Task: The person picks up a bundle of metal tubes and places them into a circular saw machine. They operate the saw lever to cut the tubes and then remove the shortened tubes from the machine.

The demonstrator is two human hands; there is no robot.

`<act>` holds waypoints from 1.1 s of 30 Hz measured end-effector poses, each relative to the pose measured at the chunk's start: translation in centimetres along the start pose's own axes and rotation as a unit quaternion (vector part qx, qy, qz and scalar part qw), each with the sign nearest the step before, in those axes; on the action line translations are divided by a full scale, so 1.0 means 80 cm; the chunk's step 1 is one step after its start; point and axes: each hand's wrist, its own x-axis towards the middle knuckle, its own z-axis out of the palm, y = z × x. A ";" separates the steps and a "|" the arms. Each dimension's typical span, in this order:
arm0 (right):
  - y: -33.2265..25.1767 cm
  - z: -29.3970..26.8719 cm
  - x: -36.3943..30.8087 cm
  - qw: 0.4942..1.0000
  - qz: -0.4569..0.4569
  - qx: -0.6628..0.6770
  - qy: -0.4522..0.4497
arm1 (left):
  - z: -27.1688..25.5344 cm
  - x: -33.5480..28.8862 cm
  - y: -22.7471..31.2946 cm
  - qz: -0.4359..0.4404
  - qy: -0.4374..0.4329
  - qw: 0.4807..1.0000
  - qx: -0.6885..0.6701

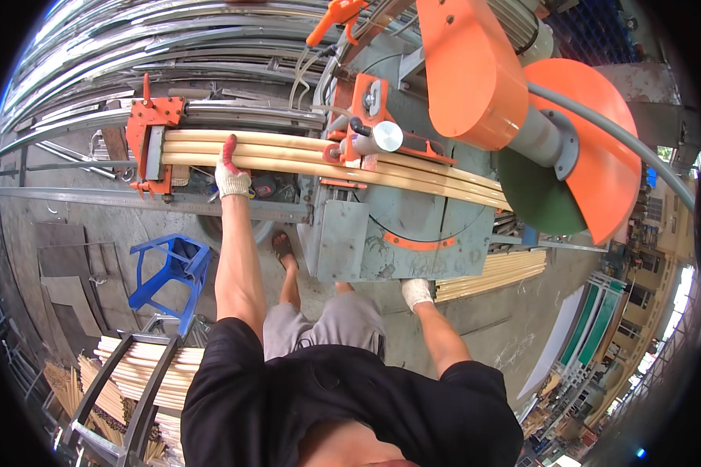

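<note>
Three cream-coloured tubes lie side by side across a cut-off saw's grey table. Their left ends meet an orange stop bracket. Near that end my left hand, in a white glove with red coating, grips the tubes, one digit laid across their top. A clamp with a round silver end sits over the tubes farther right. The tubes' right ends reach the dark saw disc under its orange guard. My right hand, white-gloved, is at the table's front edge, its fingers hidden.
Long metal profiles fill the rack at the far left. A blue plastic stool stands left of my legs. More cream tubes lie on a rack at lower left, and another bundle sits right of the saw. A grey cable crosses the guard.
</note>
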 end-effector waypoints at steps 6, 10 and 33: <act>0.029 -0.190 -0.064 0.902 0.241 0.209 -0.292 | -0.004 0.002 0.004 -0.039 0.018 0.999 -0.029; 0.052 -0.494 -0.174 0.798 0.145 0.536 0.237 | 0.019 -0.021 0.018 -0.006 0.074 0.997 -0.027; 0.035 -0.934 -0.380 0.373 -0.488 0.573 0.543 | -0.576 -0.339 0.162 -0.180 -0.287 0.940 0.052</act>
